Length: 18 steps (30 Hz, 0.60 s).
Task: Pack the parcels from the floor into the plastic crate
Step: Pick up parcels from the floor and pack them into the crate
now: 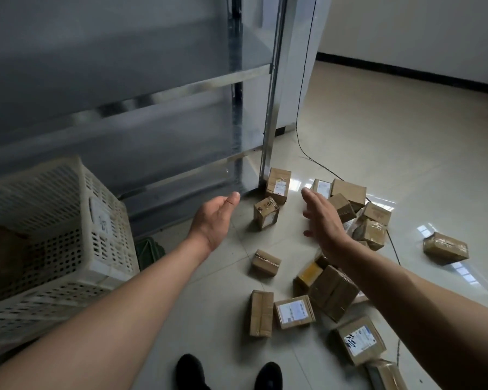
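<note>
hands (213, 220) empty | parcels (266, 211) scattered | shelf rack (268, 114), cable (303, 108) beside

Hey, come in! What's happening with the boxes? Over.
Left hand and right hand open, empty, above floor. Parcels scattered on tiles. Crate at left. Black cable runs among them.

Both hands reached forward at mid-frame, fingers straight, holding nothing: left hand (213, 220), right hand (323, 220). Between them stood a small parcel (266, 213) on the tiled floor (378, 142). More parcels lay scattered right and lower right. White plastic crate (76, 237) at left; metal shelving (152, 88) behind.
</note>
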{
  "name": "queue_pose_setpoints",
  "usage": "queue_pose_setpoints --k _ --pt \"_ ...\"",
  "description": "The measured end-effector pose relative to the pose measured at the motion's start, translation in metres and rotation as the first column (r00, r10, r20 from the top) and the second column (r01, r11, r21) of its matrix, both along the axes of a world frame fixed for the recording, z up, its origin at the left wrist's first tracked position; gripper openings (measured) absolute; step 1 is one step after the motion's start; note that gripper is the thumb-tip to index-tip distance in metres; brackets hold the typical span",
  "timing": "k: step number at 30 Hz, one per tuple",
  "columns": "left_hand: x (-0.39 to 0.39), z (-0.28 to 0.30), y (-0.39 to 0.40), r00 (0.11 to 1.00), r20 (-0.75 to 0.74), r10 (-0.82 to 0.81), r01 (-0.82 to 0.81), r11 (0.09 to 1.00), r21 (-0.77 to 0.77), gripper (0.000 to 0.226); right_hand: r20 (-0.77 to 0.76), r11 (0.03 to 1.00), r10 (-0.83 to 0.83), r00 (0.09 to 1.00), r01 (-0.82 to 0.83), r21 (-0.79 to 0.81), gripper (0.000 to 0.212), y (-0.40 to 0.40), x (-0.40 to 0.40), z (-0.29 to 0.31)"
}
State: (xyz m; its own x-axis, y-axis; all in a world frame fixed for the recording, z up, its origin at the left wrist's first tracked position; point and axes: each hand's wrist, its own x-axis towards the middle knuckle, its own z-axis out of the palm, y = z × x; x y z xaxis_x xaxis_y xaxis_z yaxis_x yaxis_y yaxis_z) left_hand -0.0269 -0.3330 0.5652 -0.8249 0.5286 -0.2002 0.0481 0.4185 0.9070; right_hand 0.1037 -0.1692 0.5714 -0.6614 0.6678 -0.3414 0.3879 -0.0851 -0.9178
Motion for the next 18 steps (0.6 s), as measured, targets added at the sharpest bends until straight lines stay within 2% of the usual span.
queue_pose_setpoints --k 2,7,11,16,18 --pt "0.005 -0.005 0.006 1.0 0.0 -0.01 0.01 0.999 -0.034 0.052 0.007 1.0 0.003 1.0 -0.003 -0.029 0.033 0.009 0.004 -0.008" --pt "-0.001 -0.022 0.015 0.999 0.004 -0.032 0.033 0.993 -0.11 0.047 0.072 0.999 -0.015 0.997 0.018 -0.041 0.054 0.016 0.005 -0.029" --pt "-0.012 -0.048 0.021 0.998 0.043 -0.044 0.049 0.991 -0.125 0.044 0.119 0.999 -0.002 0.993 0.008 -0.052 0.061 0.021 -0.002 -0.05" --pt "-0.016 -0.086 0.03 0.988 0.136 -0.072 0.093 0.984 -0.154 0.058 0.142 0.995 -0.046 0.989 0.058 -0.081 0.06 0.029 -0.009 -0.084" --pt "-0.015 -0.101 0.031 0.985 0.159 -0.074 0.101 0.98 -0.17 0.047 0.171 0.992 -0.049 0.984 0.067 -0.106 0.062 0.027 -0.008 -0.103"
